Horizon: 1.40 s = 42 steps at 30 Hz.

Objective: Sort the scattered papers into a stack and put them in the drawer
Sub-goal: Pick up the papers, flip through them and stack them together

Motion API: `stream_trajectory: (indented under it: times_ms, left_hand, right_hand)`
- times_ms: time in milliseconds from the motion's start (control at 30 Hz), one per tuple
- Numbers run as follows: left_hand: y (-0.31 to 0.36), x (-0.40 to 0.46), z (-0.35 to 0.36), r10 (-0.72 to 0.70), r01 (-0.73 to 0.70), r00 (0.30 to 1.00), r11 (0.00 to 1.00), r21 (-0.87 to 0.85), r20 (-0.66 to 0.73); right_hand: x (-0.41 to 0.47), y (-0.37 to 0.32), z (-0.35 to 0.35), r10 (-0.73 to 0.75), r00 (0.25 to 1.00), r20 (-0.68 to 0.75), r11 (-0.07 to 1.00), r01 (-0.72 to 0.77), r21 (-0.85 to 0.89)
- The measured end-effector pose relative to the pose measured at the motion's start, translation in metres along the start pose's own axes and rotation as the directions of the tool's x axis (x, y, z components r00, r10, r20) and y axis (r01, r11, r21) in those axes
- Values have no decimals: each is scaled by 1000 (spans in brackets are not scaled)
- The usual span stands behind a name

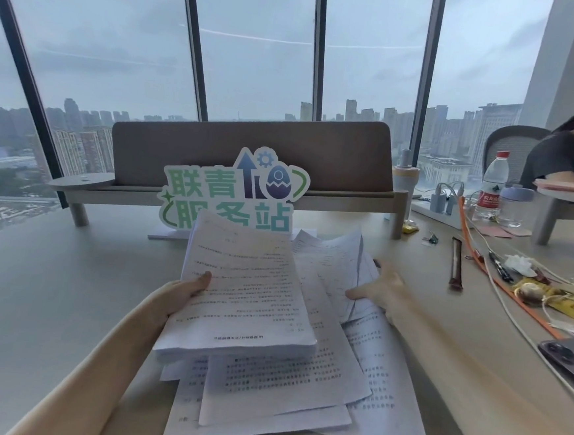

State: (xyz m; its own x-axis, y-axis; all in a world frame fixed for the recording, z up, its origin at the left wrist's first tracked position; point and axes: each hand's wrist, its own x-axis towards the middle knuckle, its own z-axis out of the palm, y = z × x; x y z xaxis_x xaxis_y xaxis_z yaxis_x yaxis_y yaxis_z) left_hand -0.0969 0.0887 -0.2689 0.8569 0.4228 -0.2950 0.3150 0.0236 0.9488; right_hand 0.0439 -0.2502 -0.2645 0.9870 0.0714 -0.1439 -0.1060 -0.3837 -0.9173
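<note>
White paper is all over the middle of the smooth, pale desk (49,301); every sheet is thin and flat, with rows of small dark print too blurry to read; a thick stack of papers (244,289) is lifted off the desk and tipped up at the far end, its near edge showing many sheets pressed together; the left hand (183,291) grips this stack at its left edge, thumb on top and fingers hidden under it; loose papers (286,389) lie spread under and in front of the stack, crossing each other at messy angles, corners poking out; more crooked sheets lie to the right, and one curls up at the back; the right hand (381,291) rests on these right sheets, thumb out toward the stack; its fingers are hidden, so I cannot tell if it holds one; a flat cut-out sign (233,189) in green and blue stands just behind the papers; a clear plastic water bottle (492,185) with a red cap stands far right; a dark shiny phone (566,359) lies near the right edge.
</note>
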Motion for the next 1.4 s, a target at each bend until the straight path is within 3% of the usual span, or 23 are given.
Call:
stream_trajectory:
  times_ms: [100, 200, 333, 500, 633, 733, 800, 900, 1033, 1400]
  left_hand:
    - [3, -4, -1, -31, 33, 998, 998, -60, 46]
    - [5, -6, 1, -42, 44, 998, 998, -41, 44]
    - [2, -7, 0, -38, 37, 999, 997, 64, 9]
    - [1, -4, 4, -40, 39, 999, 999, 36, 34]
    - [8, -11, 21, -4, 5, 1000, 1000, -9, 21]
    - [13, -18, 39, 38, -38, 999, 998, -41, 4]
    - [13, -23, 50, 61, -61, 998, 997, -51, 8]
    - [6, -25, 57, 70, -70, 997, 997, -39, 16]
    - [-5, -22, 54, 51, -51, 999, 999, 10, -1]
    - [-6, -24, 53, 75, -75, 997, 997, 31, -6]
  right_hand:
    - [1, -4, -7, 65, 997, 31, 978, -70, 197]
    - [2, -9, -12, 117, 992, 44, 956, -124, 265]
    - [5, -8, -12, 137, 982, 132, 967, -162, 198]
    - [-1, -1, -15, -28, 990, 140, 987, 49, -154]
    - [5, -4, -16, -70, 997, -18, 993, 68, -94]
    - [3, -3, -16, 79, 996, 33, 997, -79, 8]
    - [-3, -2, -15, 101, 993, 65, 994, -99, -40]
    - [-2, -1, -15, 22, 995, 101, 992, -9, -127]
    - [-5, -19, -15, -50, 990, 132, 998, 55, -35]
    - [-51, -154, -38, -303, 933, 195, 950, 312, -20]
